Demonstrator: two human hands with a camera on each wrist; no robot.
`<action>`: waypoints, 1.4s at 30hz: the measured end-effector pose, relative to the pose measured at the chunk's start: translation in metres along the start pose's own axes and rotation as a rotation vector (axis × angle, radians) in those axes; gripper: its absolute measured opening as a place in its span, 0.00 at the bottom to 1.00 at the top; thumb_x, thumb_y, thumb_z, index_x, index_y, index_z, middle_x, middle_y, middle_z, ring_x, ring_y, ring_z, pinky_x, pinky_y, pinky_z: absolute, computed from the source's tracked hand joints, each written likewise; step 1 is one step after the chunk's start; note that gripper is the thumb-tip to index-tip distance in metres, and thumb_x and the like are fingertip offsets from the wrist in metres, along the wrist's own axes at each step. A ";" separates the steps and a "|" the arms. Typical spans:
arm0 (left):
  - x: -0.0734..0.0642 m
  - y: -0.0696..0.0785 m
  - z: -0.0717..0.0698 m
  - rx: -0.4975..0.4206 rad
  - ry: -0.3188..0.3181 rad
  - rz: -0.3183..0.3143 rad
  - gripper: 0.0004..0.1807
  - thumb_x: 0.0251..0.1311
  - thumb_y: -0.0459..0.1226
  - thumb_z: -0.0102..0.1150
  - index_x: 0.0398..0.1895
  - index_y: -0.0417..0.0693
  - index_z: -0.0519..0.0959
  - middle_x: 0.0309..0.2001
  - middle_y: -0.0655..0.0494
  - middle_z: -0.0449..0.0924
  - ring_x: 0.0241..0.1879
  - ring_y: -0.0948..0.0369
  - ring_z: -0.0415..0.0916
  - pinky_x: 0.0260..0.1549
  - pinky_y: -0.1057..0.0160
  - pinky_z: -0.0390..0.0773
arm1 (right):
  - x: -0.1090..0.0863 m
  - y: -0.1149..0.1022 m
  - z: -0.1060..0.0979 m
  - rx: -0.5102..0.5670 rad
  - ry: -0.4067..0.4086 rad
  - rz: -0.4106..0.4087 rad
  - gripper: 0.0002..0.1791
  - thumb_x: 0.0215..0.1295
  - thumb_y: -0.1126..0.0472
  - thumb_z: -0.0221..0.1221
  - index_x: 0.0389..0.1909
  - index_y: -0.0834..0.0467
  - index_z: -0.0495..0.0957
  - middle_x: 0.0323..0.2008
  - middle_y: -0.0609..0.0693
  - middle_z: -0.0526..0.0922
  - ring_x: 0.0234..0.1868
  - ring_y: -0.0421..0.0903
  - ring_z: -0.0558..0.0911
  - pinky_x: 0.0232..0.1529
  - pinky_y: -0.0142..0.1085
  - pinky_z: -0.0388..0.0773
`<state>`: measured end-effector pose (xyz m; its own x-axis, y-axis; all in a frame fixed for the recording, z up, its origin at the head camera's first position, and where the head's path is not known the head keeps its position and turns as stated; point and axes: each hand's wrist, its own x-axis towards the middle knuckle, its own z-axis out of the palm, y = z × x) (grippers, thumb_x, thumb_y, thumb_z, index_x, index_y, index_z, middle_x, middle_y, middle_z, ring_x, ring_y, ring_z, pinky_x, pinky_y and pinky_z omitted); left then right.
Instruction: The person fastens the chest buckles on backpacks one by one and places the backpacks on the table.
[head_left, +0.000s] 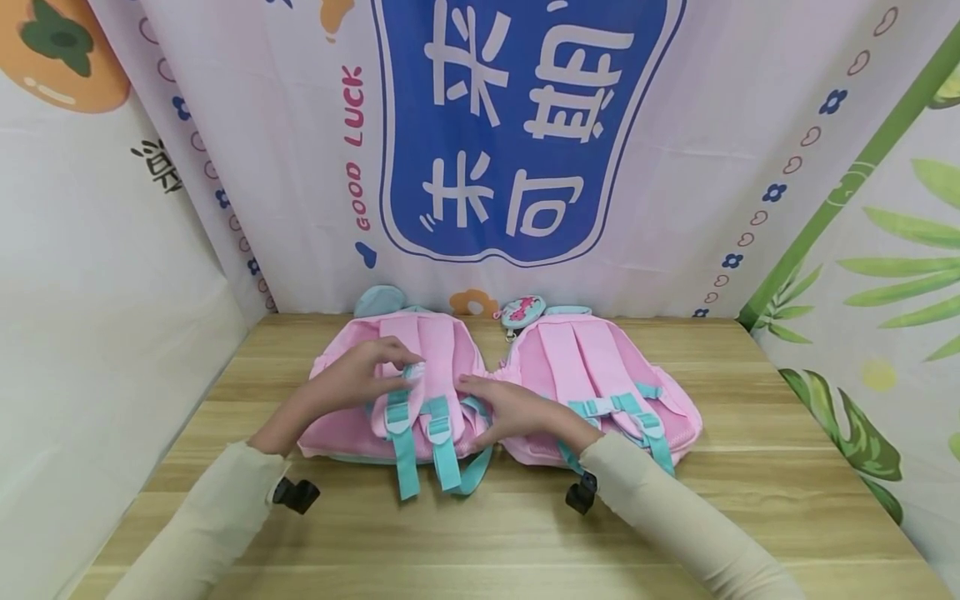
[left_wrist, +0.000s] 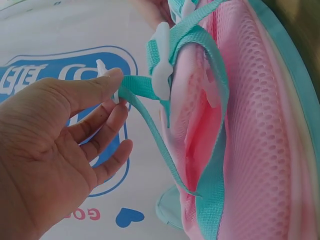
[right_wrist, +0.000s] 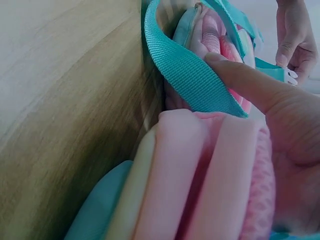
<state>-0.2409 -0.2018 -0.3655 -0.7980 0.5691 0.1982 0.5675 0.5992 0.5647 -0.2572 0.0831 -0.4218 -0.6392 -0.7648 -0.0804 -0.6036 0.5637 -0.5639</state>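
Two pink backpacks with teal webbing lie side by side, shoulder straps facing up. Over the left backpack (head_left: 341,429), my left hand (head_left: 363,371) pinches a white plastic buckle (left_wrist: 101,68) between thumb and fingertips. A short teal strap (left_wrist: 139,87) runs from that buckle to the pink shoulder strap, which carries a white adjuster (left_wrist: 162,62). My right hand (head_left: 517,408) is at the right side of the same backpack with its fingers spread. One extended digit (right_wrist: 245,77) lies by a looped teal strap (right_wrist: 185,72); its tip's contact is unclear.
The right backpack (head_left: 536,437) lies beside it, with a clipped teal and white chest buckle (head_left: 600,407). A round patterned pouch (head_left: 522,312) hangs near its top. Both bags lie on a wooden table (head_left: 480,542) against a printed cloth backdrop (head_left: 300,167).
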 end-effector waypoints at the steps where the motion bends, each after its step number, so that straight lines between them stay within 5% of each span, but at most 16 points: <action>1: -0.001 -0.001 0.000 -0.001 -0.007 0.003 0.17 0.61 0.31 0.70 0.54 0.38 0.85 0.45 0.51 0.86 0.47 0.55 0.80 0.48 0.49 0.83 | 0.000 0.000 0.000 0.000 0.003 -0.004 0.54 0.56 0.49 0.75 0.78 0.60 0.58 0.80 0.55 0.58 0.81 0.52 0.57 0.80 0.47 0.55; 27: -0.014 -0.013 -0.012 0.014 -0.048 0.023 0.17 0.61 0.31 0.69 0.54 0.40 0.85 0.46 0.52 0.86 0.49 0.54 0.81 0.51 0.47 0.83 | -0.003 -0.032 0.006 0.079 0.012 -0.137 0.40 0.64 0.49 0.70 0.75 0.52 0.67 0.78 0.51 0.64 0.78 0.46 0.64 0.76 0.44 0.64; 42: -0.029 -0.018 -0.022 -0.014 -0.034 -0.026 0.18 0.61 0.31 0.69 0.55 0.41 0.84 0.47 0.53 0.84 0.45 0.55 0.77 0.48 0.51 0.82 | 0.023 -0.045 0.024 -0.128 0.043 -0.101 0.37 0.68 0.45 0.65 0.73 0.57 0.69 0.75 0.53 0.68 0.76 0.48 0.67 0.75 0.41 0.67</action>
<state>-0.2319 -0.2415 -0.3636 -0.8053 0.5719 0.1562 0.5433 0.6066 0.5804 -0.2332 0.0324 -0.4180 -0.5905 -0.8070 0.0084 -0.7197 0.5218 -0.4580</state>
